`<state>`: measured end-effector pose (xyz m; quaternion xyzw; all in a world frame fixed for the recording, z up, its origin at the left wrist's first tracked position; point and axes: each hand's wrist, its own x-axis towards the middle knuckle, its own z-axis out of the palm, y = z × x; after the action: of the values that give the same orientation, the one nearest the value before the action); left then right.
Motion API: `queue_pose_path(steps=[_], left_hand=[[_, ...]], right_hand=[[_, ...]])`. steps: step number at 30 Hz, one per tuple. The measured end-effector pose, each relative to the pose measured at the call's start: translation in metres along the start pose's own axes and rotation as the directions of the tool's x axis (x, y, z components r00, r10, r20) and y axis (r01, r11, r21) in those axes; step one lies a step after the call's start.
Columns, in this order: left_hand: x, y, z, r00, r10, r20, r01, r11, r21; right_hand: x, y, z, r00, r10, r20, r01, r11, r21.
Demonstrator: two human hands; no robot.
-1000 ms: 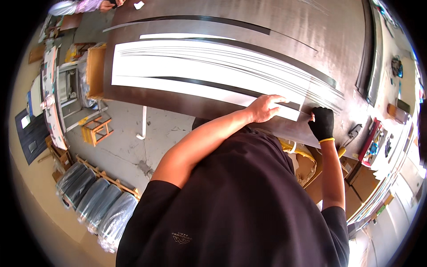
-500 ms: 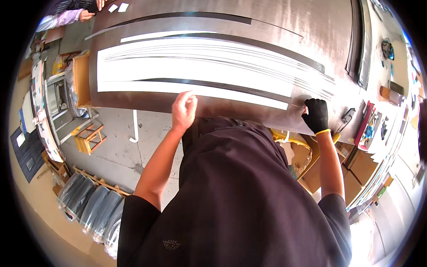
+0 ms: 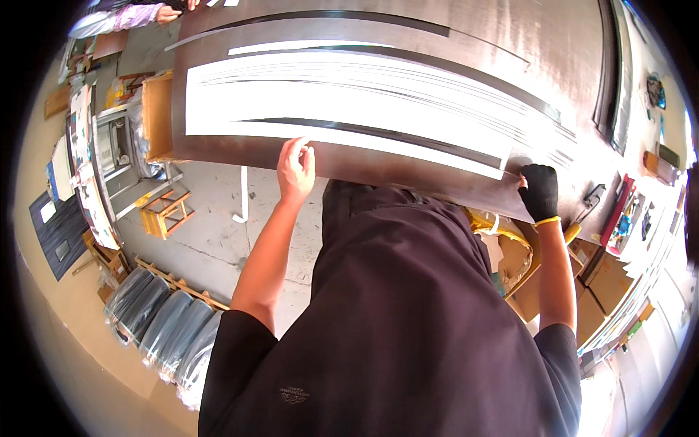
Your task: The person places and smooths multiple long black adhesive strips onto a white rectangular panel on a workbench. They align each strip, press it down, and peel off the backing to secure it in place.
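From where I stand, a broad white sheet (image 3: 313, 91) lies lengthwise on the dark brown surface (image 3: 393, 169), close to the edge where the person in the black shirt (image 3: 408, 313) stands. Thin dark lines run along the sheet, fanning out toward its right end; glare there washes out the detail, and I can't tell whether they are cuts or slim strips. A wider dark band (image 3: 378, 133) follows the near side of the white.

The bare left hand (image 3: 296, 171) is raised at the near edge, its fingers half curled by the sheet's border. I can't make out whether fingertips and thumb meet or pinch anything. The right hand (image 3: 539, 193), in a black glove with a yellow cuff, is beside the sheet's near right corner, fingers curled in; whether they close on something is hidden from me.

Beyond the sheet lie a narrow white strip (image 3: 306, 46) and a long dark strip (image 3: 364, 16). To the right of the gloved hand rests a dark tool (image 3: 593, 195), with a red box (image 3: 619, 215) past it. At the far left corner, a co-worker's hand (image 3: 169, 14) shows below a lilac sleeve (image 3: 131, 18). A wooden stool (image 3: 166, 213) stands on the grey floor (image 3: 273, 207).
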<state>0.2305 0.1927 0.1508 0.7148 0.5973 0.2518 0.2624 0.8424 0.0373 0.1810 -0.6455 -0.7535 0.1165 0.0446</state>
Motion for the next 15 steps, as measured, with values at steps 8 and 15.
queue_pose_path(steps=[8, 15], left_hand=[[0.022, -0.043, -0.033, 1.000, -0.002, 0.003, 0.002, 0.999, 0.042], [0.047, -0.076, -0.076, 0.996, 0.049, 0.070, -0.052, 0.997, 0.049]], right_hand=[[0.004, -0.023, -0.007, 0.983, 0.167, 0.078, -0.165, 0.986, -0.034], [0.000, -0.052, 0.013, 0.917, 0.397, -0.031, -0.398, 0.913, -0.093]])
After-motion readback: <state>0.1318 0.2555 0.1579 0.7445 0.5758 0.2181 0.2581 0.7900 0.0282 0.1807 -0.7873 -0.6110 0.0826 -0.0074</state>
